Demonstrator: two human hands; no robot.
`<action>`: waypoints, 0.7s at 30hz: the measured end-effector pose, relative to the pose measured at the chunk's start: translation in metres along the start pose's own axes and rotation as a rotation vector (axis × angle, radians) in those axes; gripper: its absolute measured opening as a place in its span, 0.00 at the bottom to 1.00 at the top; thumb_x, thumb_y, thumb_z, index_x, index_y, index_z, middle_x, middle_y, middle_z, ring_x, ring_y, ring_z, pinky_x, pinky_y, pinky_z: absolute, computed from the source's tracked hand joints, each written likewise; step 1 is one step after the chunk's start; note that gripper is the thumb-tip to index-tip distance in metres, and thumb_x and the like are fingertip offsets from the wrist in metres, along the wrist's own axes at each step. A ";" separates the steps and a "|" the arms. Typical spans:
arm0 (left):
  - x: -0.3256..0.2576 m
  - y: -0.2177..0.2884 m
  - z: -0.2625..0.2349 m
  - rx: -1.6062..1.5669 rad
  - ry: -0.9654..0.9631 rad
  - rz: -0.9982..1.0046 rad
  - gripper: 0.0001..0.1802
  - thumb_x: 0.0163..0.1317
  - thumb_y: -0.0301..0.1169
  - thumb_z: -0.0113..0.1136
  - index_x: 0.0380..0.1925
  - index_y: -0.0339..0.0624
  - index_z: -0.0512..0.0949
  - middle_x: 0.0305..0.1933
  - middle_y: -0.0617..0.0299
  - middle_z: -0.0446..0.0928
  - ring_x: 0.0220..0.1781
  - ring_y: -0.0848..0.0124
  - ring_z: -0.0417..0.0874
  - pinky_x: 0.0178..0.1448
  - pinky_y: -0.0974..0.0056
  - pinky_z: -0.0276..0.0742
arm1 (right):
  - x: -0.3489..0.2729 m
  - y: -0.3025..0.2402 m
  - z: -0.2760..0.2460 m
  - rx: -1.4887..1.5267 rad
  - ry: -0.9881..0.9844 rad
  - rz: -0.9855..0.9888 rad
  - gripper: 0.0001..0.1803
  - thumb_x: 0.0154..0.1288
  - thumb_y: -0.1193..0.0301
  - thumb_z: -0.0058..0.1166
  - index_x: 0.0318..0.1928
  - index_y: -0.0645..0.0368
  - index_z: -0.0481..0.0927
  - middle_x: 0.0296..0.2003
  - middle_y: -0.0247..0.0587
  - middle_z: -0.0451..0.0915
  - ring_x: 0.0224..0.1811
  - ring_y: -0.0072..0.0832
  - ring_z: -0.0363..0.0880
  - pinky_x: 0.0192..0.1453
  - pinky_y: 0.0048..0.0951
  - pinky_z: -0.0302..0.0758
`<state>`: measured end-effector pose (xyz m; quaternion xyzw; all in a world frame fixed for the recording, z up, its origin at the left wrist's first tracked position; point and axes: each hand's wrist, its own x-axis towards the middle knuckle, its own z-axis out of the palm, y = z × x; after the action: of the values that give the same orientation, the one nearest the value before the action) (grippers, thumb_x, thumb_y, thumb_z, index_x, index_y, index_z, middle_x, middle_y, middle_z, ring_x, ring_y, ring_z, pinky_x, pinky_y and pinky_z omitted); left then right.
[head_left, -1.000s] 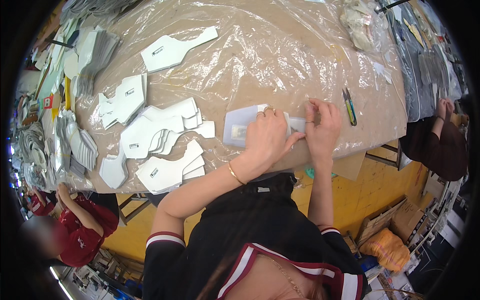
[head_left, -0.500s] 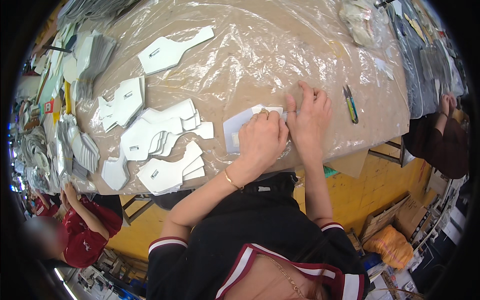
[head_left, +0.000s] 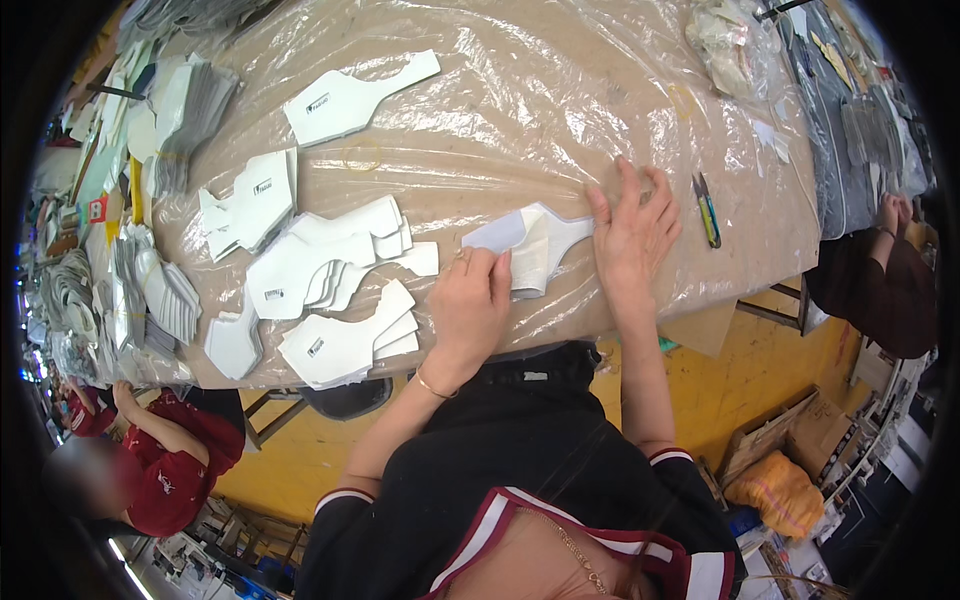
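In front of me on the plastic-covered table lies a shoe-upper-shaped cut piece (head_left: 570, 238), pale lavender-grey with a cream layer bent up across its middle. My left hand (head_left: 470, 305) is closed at its left edge, thumb and fingers pinching the cream layer; the exact grip is partly hidden by the fingers. My right hand (head_left: 638, 240) is spread flat, its thumb side touching the narrow end of the piece. Left of my hands, white cut pieces (head_left: 320, 265) with small dark printed marks lie in overlapping stacks.
Thread snips (head_left: 707, 210) with yellow-green and blue handles lie right of my right hand. A bundle in clear plastic (head_left: 728, 45) sits at the far right. Grey piles (head_left: 190, 110) line the left edge. Co-workers (head_left: 185, 460) stand on both sides of the table.
My left hand has moved left and toward me, uncovering the piece, whose cream layer is now bent up. The right hand has shifted slightly right.
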<state>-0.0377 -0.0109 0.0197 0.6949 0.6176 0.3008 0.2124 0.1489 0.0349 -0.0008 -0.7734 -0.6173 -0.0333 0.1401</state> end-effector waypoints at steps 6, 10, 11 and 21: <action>-0.015 -0.005 -0.003 -0.062 0.068 -0.064 0.11 0.66 0.30 0.61 0.26 0.41 0.72 0.23 0.55 0.71 0.26 0.55 0.76 0.30 0.53 0.70 | -0.001 -0.002 0.003 -0.054 0.027 0.011 0.28 0.67 0.51 0.58 0.64 0.46 0.73 0.63 0.45 0.67 0.65 0.44 0.64 0.65 0.49 0.60; -0.003 -0.012 -0.019 -0.060 0.013 -0.060 0.12 0.66 0.33 0.62 0.26 0.41 0.72 0.22 0.55 0.72 0.26 0.57 0.76 0.29 0.55 0.70 | -0.001 -0.008 -0.003 -0.077 0.047 0.009 0.26 0.66 0.54 0.59 0.62 0.46 0.75 0.62 0.43 0.67 0.64 0.44 0.64 0.65 0.48 0.60; 0.002 -0.012 -0.022 -0.047 -0.018 -0.043 0.14 0.66 0.35 0.63 0.26 0.41 0.72 0.22 0.56 0.72 0.26 0.57 0.76 0.30 0.55 0.71 | 0.000 -0.010 -0.006 -0.091 0.039 0.005 0.25 0.66 0.54 0.59 0.61 0.46 0.76 0.62 0.43 0.68 0.64 0.44 0.64 0.65 0.48 0.60; 0.032 0.005 -0.016 -0.013 -0.166 -0.263 0.20 0.62 0.43 0.68 0.27 0.39 0.73 0.15 0.58 0.74 0.18 0.59 0.78 0.26 0.55 0.71 | 0.016 -0.057 0.000 0.296 0.023 -0.184 0.12 0.69 0.62 0.57 0.49 0.51 0.82 0.45 0.42 0.74 0.51 0.40 0.73 0.57 0.42 0.68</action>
<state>-0.0431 0.0185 0.0399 0.6293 0.6814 0.2159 0.3049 0.0980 0.0611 0.0129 -0.6842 -0.6819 0.0365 0.2560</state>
